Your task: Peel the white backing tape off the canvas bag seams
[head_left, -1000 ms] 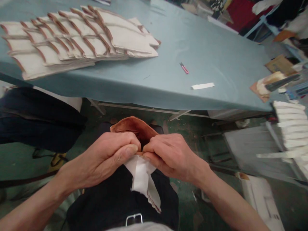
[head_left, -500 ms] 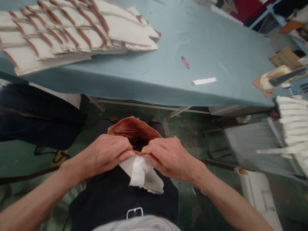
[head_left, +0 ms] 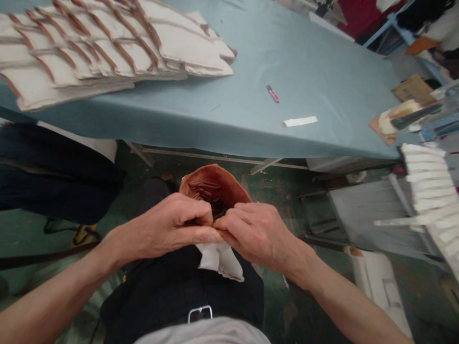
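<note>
A blue-covered table [head_left: 247,110] stands on a green floor [head_left: 274,191]

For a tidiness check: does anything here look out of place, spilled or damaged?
Nothing looks spilled or plainly damaged. On the blue table, a white strip lies loose near the front edge, apart from the white stack, so it may be a leftover. The brown piece being held is partly hidden, so I can't judge it fully.

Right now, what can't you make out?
All in the head view:
- pinched edge of the orange-brown fabric piece: hidden by left hand and right hand
- left end of the brown-edged white fabric pile: cut off by picture edge
- tan cardboard piece, markings: blurred
</note>
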`<state>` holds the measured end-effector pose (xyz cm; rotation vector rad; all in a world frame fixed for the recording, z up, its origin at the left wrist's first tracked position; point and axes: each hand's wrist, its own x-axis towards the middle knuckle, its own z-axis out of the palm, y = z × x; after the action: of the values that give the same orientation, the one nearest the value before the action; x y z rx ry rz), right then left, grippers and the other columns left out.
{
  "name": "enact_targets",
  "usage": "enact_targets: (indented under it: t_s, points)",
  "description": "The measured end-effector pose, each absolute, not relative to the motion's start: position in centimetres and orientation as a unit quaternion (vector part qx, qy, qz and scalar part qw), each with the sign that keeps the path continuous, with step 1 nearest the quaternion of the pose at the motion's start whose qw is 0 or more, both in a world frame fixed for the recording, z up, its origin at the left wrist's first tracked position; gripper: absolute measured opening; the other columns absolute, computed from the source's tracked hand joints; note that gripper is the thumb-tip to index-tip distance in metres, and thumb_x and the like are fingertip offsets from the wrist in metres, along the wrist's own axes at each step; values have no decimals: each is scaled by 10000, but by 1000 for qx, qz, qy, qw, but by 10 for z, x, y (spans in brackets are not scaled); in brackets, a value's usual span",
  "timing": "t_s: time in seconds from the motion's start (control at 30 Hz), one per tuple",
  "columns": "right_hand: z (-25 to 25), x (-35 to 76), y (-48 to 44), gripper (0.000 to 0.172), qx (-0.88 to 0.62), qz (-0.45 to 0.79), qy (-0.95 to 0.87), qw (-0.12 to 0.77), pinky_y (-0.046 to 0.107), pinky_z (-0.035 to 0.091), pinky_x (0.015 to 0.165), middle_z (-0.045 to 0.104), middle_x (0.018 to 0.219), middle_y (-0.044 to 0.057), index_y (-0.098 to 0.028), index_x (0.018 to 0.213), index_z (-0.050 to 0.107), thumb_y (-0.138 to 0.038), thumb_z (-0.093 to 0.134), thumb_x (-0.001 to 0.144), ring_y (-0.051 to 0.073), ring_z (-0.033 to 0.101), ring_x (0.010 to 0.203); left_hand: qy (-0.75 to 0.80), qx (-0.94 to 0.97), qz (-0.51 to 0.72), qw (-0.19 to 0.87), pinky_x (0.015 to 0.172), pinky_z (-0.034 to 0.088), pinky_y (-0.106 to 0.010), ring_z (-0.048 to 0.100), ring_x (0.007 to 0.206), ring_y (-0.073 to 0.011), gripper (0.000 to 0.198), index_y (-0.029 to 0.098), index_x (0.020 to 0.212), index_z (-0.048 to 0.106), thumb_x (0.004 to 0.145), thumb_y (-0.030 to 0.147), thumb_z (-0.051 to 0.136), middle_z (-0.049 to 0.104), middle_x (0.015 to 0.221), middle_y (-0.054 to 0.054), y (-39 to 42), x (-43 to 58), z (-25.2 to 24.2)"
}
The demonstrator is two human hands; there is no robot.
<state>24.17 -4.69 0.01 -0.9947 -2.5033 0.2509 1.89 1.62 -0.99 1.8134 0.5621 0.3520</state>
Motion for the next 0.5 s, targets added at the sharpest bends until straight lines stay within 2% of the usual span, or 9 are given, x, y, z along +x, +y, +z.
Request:
enact_targets:
  t_s: [0.13,0.23,0.37,0.5]
  points:
    - [1,242,-50,371,-338,80,-913,214,306,355,600,633,664,-3,-178,806,650,-194,467,1129,144,546,613,238,702,79,667,505,251,-237,349,567,-94,392,196,664,490,945,402,669,382,618,77,15,21,-14]
    - [0,243,-54,352,-323,122,-918,194,309,380,620,646,692,-3,-179,846,657,-182,448,1129,148,566,623,228,708,50,667,491,226,-246,321,541,-90,383,209,655,440,960,365,611,337,592,86,7,17,-18]
    - [1,248,-57,275,-323,175,-919,141,325,410,632,702,750,6,-178,906,681,-201,497,1110,167,617,661,210,818,115,524,521,240,-276,381,525,-85,331,213,671,389,972,170,519,415,601,77,-7,10,-19]
    - [3,252,-54,314,-336,176,-914,146,324,416,640,717,740,10,-184,905,687,-262,476,1124,163,621,656,201,894,179,358,559,270,-316,455,551,-122,322,226,718,429,1016,127,501,514,628,52,-14,5,-19]
